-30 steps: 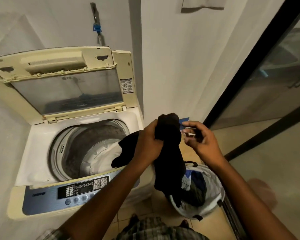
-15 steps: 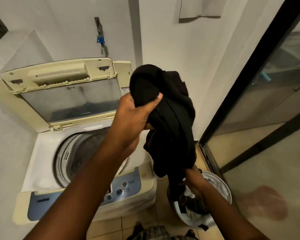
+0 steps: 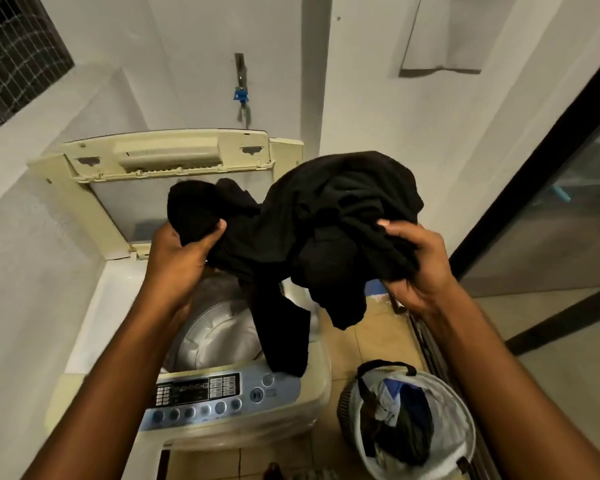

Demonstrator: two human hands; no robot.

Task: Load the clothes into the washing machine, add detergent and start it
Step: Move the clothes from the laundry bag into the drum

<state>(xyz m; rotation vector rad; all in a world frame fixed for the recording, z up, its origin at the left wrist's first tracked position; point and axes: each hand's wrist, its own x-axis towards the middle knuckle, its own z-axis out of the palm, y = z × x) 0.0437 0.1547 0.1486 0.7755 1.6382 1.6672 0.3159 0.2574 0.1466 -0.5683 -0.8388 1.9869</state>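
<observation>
A cream top-loading washing machine (image 3: 84, 327) stands against the left wall with its lid (image 3: 118, 188) raised. Its steel drum (image 3: 219, 327) shows below my arms. I hold a bunched black garment (image 3: 326, 216) up over the machine's right side. My left hand (image 3: 184, 258) grips its left end and my right hand (image 3: 416, 268) grips its right end. One dark leg or sleeve of the garment hangs down to the blue control panel (image 3: 222, 393). A white mesh laundry basket (image 3: 461, 445) with more clothes sits on the floor to the right.
White walls close in behind and to the left of the machine. A tap with a blue fitting (image 3: 241, 95) is on the wall above it. A dark-framed glass sliding door (image 3: 534, 188) runs along the right. Beige floor tiles (image 3: 371, 337) lie between machine and basket.
My right hand has come up out of the basket and taken the garment's right end. Both hands now hold the black garment spread above the machine, lower than before.
</observation>
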